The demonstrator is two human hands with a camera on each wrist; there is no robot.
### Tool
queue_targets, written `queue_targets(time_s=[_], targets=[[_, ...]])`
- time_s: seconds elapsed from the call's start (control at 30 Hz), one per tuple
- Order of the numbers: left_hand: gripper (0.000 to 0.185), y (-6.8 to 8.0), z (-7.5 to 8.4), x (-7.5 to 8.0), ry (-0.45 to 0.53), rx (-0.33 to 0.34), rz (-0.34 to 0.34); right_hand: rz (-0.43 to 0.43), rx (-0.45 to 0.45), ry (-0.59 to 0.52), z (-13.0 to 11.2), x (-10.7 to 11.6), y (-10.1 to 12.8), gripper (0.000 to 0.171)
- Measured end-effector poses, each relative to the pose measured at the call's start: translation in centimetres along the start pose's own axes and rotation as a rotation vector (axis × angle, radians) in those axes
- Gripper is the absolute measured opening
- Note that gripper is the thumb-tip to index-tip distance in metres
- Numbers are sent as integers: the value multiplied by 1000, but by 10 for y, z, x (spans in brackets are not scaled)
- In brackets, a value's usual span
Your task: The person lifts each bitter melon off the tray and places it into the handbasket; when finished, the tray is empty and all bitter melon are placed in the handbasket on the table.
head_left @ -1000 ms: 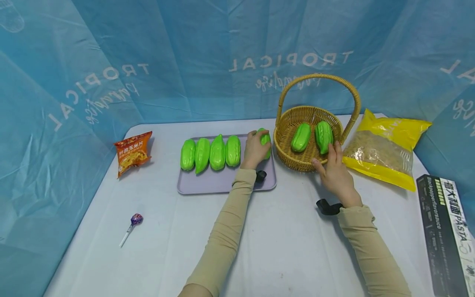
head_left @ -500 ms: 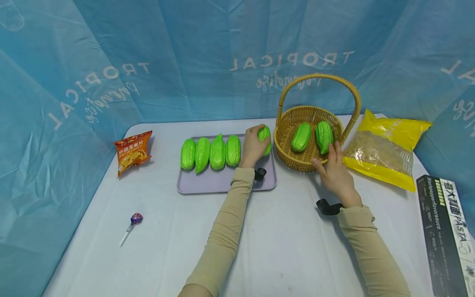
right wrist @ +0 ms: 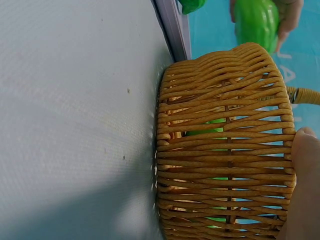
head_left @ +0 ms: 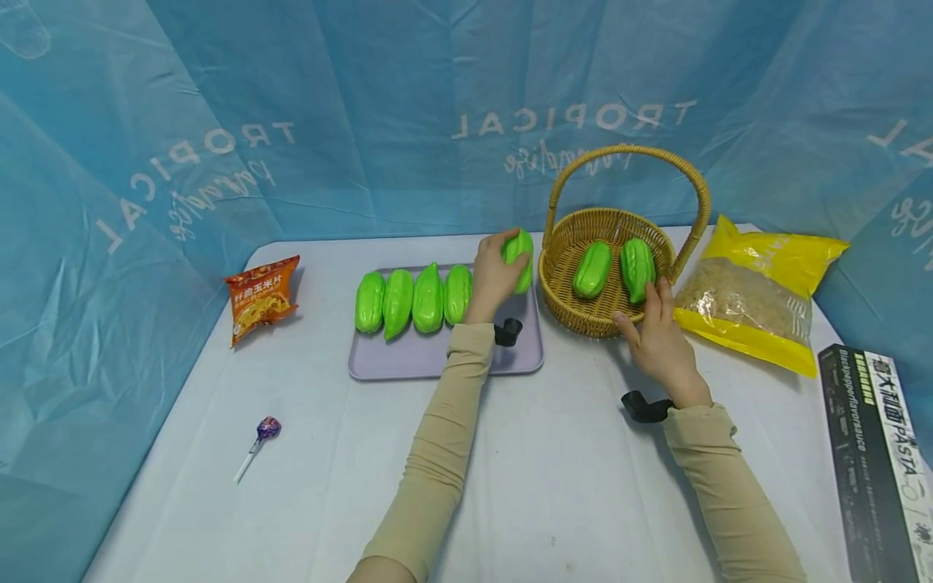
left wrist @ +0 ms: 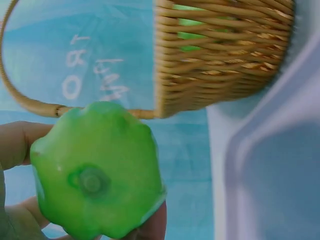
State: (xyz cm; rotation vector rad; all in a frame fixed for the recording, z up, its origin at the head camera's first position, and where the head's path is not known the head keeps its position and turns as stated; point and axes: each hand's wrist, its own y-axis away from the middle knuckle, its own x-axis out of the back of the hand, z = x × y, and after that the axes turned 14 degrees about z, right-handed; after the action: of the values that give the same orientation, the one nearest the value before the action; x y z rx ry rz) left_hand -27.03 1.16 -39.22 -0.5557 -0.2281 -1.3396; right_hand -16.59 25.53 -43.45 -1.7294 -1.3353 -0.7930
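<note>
A green ridged gourd (head_left: 520, 261) is held in my left hand (head_left: 496, 274), raised over the right back of a lilac tray (head_left: 408, 364). The left wrist view shows its lobed, stemmed end (left wrist: 95, 175) between fingers and thumb. On the tray several similar gourds (head_left: 428, 300) lie in a row. A wicker basket (head_left: 557, 304) with a tall handle stands right of the tray, holding two gourds (head_left: 593, 270). With fingers extended, my right hand (head_left: 662, 348) rests at the basket's front right rim; its thumb (right wrist: 305, 147) touches the rim.
A yellow bag (head_left: 758, 291) leans close to the basket's right side. Further right lies a black pasta box (head_left: 867, 453). An orange snack packet (head_left: 262, 300) and a lollipop (head_left: 268, 429) are on the left of the white table. Blue curtain hangs behind.
My left hand has lifted the gourd from the tray's right side, moving it up and slightly back. My right hand and the basket have stayed in place.
</note>
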Motion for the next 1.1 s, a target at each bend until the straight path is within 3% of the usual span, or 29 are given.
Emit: queue_targets(time_s=[0.33, 0.53, 0.77, 1.1], targets=[[47, 3, 24, 13, 47, -60, 1, 9, 5, -5, 0, 0, 1, 86], [47, 7, 39, 14, 82, -87, -34, 10, 9, -2, 0, -1, 0, 86], [48, 16, 60, 4, 102, -144, -77, 2, 6, -1, 0, 0, 1, 86], [48, 20, 94, -17, 36, -233, -187, 8, 6, -8, 0, -1, 0, 87]])
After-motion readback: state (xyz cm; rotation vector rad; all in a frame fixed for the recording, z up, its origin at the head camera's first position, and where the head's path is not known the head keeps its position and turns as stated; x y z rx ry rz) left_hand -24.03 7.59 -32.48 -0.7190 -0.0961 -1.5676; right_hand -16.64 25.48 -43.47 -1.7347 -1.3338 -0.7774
